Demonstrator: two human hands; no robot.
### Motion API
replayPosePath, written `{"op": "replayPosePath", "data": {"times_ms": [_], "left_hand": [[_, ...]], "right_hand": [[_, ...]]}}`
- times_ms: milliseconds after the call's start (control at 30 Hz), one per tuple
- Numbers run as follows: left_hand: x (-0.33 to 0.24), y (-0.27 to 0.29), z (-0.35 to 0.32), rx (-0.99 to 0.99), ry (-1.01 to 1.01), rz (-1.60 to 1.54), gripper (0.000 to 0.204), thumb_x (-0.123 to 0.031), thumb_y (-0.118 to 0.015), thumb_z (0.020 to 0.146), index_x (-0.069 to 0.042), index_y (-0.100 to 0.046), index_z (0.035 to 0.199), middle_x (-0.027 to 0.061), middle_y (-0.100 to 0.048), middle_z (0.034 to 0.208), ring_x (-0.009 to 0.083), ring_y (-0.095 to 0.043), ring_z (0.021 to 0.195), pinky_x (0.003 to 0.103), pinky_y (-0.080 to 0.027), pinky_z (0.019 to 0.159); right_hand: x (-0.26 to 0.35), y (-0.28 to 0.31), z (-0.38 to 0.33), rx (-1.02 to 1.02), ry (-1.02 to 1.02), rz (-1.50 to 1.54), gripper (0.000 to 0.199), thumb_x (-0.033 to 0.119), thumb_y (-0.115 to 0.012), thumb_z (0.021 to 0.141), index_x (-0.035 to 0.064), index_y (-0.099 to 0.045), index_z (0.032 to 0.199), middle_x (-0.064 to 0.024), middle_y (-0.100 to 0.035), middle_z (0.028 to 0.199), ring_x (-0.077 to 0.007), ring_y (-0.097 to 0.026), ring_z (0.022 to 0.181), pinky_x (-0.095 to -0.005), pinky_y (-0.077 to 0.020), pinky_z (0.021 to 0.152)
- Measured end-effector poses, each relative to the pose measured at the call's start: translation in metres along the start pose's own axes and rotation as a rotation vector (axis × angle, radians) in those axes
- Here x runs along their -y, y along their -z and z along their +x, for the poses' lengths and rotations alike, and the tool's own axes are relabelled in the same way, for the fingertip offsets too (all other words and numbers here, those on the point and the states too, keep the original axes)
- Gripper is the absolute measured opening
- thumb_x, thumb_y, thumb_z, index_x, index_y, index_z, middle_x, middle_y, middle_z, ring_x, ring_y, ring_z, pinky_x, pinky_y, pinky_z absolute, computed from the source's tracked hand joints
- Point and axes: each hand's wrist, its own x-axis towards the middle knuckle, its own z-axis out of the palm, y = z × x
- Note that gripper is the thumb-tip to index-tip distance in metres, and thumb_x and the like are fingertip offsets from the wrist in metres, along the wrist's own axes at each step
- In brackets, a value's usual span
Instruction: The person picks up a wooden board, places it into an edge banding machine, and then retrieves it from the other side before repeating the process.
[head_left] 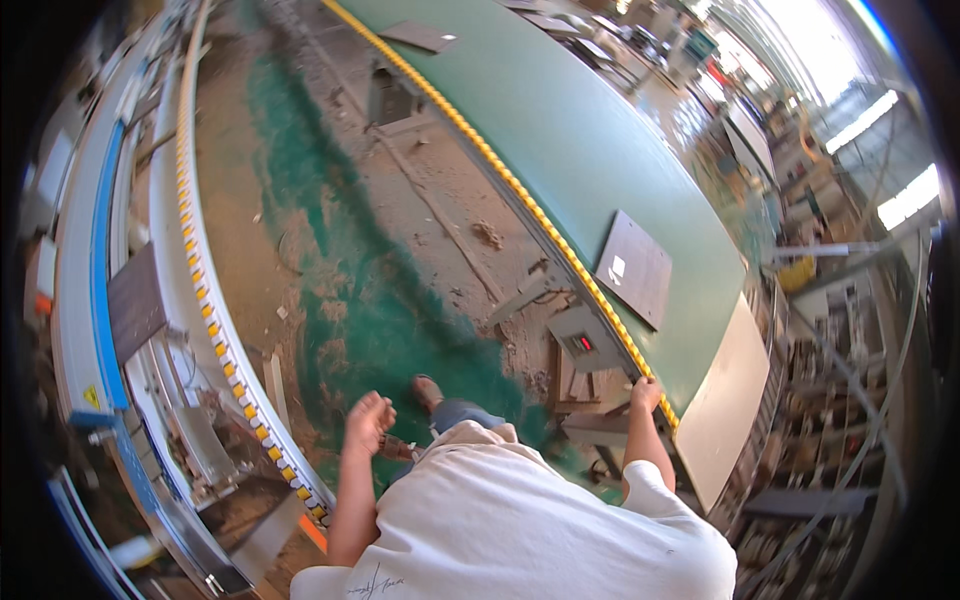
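Observation:
My left hand (368, 420) hangs in the air over the dusty green floor (340, 230), fingers curled shut, holding nothing. My right hand (645, 393) rests on the yellow-studded edge (520, 190) of the green conveyor belt (590, 130), fingers bent over that edge near its end. A dark grey panel (635, 270) lies on the belt just beyond my right hand. A pale beige panel (722, 410) sits at the belt's end, right of the hand. My foot (427, 392) shows below, stepping on the floor.
A second conveyor with a yellow-studded edge (205, 300) and a blue rail (100, 250) curves along the left, carrying a dark panel (135, 300). A small control box with a red display (582, 343) hangs under the belt. More panels (420, 36) lie far up the belt. Machinery fills the right.

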Motion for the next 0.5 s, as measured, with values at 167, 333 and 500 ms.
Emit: {"op": "replayPosePath", "data": {"times_ms": [167, 333, 500], "left_hand": [[0.145, 0.113, -0.007, -0.288, 0.333, 0.681, 0.038, -0.042, -0.066, 0.09, -0.006, -0.067, 0.1, 0.0032, -0.063, 0.076, 0.0151, -0.056, 0.058, 0.033, -0.045, 0.054], [0.151, 0.154, -0.075, -0.579, 0.402, 0.494, 0.029, -0.026, -0.062, 0.094, 0.002, -0.06, 0.092, 0.0104, -0.059, 0.07, 0.0241, -0.06, 0.053, 0.034, -0.044, 0.043], [0.153, 0.095, -0.075, -0.67, 0.233, 0.565, 0.02, -0.021, -0.061, 0.093, -0.004, -0.057, 0.101, 0.0101, -0.061, 0.082, 0.024, -0.061, 0.065, 0.037, -0.049, 0.054]], "right_hand": [[-0.049, 0.047, 0.022, -0.114, -0.152, -0.178, 0.03, 0.032, -0.053, 0.089, 0.0125, -0.07, 0.104, -0.0157, -0.071, 0.102, -0.0348, -0.066, 0.097, -0.0472, -0.0494, 0.085], [-0.124, 0.051, 0.097, -0.118, 0.009, 0.042, 0.028, 0.023, -0.061, 0.088, 0.0013, -0.069, 0.102, -0.019, -0.07, 0.098, -0.036, -0.066, 0.093, -0.0441, -0.0506, 0.083], [-0.141, 0.024, 0.185, 0.314, -0.228, 0.626, 0.037, 0.034, -0.063, 0.094, -0.0026, -0.058, 0.101, -0.0117, -0.064, 0.078, -0.0189, -0.061, 0.058, -0.0314, -0.0469, 0.05]]}}
